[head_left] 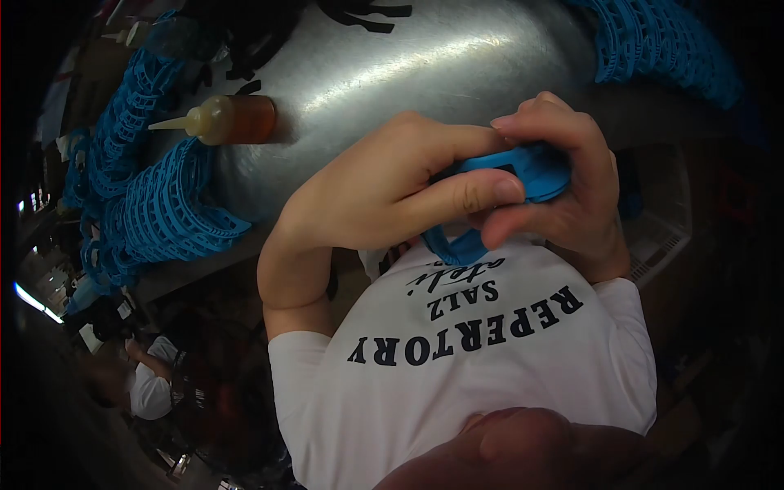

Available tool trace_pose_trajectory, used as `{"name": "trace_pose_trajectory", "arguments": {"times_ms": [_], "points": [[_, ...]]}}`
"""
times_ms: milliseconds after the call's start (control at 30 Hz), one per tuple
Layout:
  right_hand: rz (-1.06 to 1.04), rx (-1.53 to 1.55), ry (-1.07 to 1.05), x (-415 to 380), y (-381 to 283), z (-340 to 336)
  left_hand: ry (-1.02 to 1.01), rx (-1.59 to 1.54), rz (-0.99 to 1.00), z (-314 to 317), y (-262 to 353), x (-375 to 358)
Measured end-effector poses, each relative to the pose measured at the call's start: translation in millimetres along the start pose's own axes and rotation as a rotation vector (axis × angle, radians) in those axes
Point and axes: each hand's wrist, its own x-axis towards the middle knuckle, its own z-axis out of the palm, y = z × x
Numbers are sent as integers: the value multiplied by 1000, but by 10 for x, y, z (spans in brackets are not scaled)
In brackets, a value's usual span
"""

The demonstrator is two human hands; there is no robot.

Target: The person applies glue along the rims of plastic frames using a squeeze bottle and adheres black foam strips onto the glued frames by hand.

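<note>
A blue plastic piece with a curved band and a dark opening is held between both hands, over the table's near edge. My left hand grips its left side, with the thumb laid across the front. On the right side, my right hand has its fingers curled around the same piece. Part of the band hangs below the hands, in front of the white shirt. The fingers hide much of the piece.
The shiny metal table holds a bottle of amber liquid on its left. Stacked blue frames lie at the left, with more at upper right. Black strips lie at the top. A person is at lower left.
</note>
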Motion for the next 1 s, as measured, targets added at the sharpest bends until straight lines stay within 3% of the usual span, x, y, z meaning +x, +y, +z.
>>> {"name": "trace_pose_trajectory", "arguments": {"times_ms": [467, 567, 600, 700, 833, 933, 1000], "points": [[-63, -96, -100, 77, -3, -28, -268, 65, -342, -232, 195, 60], [-44, -108, -63, 56, 6, -46, -162, -77, 4, -148, -37, 18], [-44, -51, -31, 41, 15, -73, -165, -76, 8, -97, -96, -7], [-47, 52, 35, -24, 64, -159, 131, -700, -39, 151, -231, -168], [-162, 152, 158, -105, 158, -230, 233, -905, 43, 284, -482, -460], [154, 68, 161, -152, 93, -223, 386, -687, 9, 323, -356, -561], [193, 36, 80, -78, 12, -252, 478, -579, -22, 341, -267, -593]]}}
